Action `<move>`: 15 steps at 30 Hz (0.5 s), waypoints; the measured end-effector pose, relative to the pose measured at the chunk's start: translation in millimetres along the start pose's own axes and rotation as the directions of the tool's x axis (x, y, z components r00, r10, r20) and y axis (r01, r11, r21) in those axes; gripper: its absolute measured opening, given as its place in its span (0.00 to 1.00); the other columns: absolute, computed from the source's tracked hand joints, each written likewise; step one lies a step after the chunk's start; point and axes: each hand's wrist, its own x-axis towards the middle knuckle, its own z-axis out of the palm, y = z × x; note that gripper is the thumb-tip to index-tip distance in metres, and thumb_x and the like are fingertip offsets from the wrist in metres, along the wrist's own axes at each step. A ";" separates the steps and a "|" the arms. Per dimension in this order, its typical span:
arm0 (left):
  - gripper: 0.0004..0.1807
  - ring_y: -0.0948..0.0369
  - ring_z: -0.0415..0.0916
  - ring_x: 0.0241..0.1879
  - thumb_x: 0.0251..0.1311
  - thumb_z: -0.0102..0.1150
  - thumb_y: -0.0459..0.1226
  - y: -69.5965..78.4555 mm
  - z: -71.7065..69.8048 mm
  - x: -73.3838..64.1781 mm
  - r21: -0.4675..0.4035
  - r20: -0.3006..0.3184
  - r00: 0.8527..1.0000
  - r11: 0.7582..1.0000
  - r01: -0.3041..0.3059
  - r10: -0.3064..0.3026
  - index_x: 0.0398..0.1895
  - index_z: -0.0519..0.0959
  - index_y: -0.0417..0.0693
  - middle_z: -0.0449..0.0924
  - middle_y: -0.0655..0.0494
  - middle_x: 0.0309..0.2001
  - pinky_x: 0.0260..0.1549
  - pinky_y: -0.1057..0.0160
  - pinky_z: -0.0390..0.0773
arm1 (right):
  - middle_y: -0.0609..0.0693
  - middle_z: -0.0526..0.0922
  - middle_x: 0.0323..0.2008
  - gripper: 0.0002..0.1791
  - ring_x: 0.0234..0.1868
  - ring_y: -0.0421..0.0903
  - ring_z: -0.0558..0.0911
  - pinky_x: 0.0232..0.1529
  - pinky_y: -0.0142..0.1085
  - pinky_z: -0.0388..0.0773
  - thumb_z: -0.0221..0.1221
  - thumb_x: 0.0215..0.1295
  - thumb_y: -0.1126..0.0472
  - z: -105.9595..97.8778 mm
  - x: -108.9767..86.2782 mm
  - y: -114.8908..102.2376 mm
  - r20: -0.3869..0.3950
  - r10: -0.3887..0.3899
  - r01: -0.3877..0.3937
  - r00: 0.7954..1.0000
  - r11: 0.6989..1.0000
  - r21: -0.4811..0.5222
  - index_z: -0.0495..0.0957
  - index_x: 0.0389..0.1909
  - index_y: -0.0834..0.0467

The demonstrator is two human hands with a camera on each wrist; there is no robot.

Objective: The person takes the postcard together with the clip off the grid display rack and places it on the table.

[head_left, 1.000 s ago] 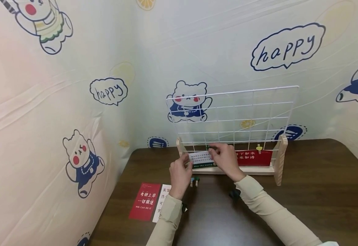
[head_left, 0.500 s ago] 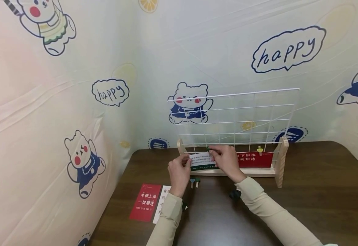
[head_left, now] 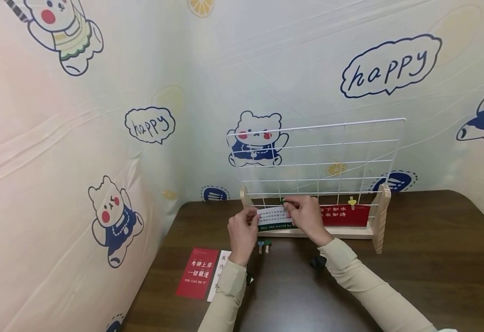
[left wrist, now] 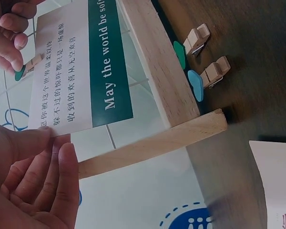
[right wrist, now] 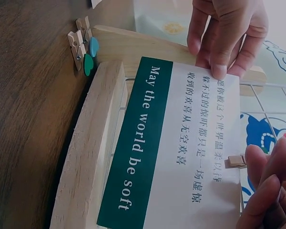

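My left hand [head_left: 242,233] pinches one end of a white and green card [right wrist: 178,143] printed "May the world be soft", thumb in front. The card is held against the lower part of a white wire grid rack [head_left: 316,127] with a wooden stand [left wrist: 152,67]. At the card's top edge, my right hand [head_left: 307,216] pinches the green end of a small wooden clothespin [left wrist: 31,66]. Its wooden jaws overlap the card's edge. Further right on the rack, a red card [head_left: 347,217] hangs from a yellow-topped clothespin [head_left: 351,202].
In front of the stand lie two small clothespins, one blue [left wrist: 214,74] and one green [left wrist: 198,40]. Left of my left forearm, a red card [head_left: 197,272] and a white card [head_left: 218,276] lie on the dark wooden table [head_left: 437,258]. A patterned cloth hangs behind the rack.
Both hands keep their grips on the card and the clothespin. The card has shifted only slightly, and a little more of its printed line shows beside my right hand.
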 end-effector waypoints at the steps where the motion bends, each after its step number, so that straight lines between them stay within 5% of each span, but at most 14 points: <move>1: 0.07 0.58 0.89 0.35 0.64 0.70 0.33 -0.2 -0.1 -0.2 0.000 0.001 1.000 1.000 -0.001 0.001 0.44 0.89 0.44 0.93 0.51 0.41 0.40 0.56 0.89 | 0.57 0.85 0.19 0.10 0.09 0.35 0.74 0.13 0.31 0.75 0.64 0.70 0.68 0.1 -0.1 -0.3 -0.003 -0.004 0.004 1.000 1.000 0.001 0.89 0.47 0.65; 15: 0.07 0.56 0.89 0.38 0.65 0.70 0.34 0.9 -4.9 -0.3 -0.018 0.044 0.999 1.000 0.007 -0.006 0.45 0.89 0.46 0.92 0.50 0.43 0.44 0.55 0.89 | 0.57 0.86 0.19 0.08 0.11 0.34 0.75 0.13 0.29 0.72 0.64 0.69 0.69 2.2 -0.3 -3.6 -0.067 -0.047 0.049 0.997 0.998 0.041 0.90 0.45 0.65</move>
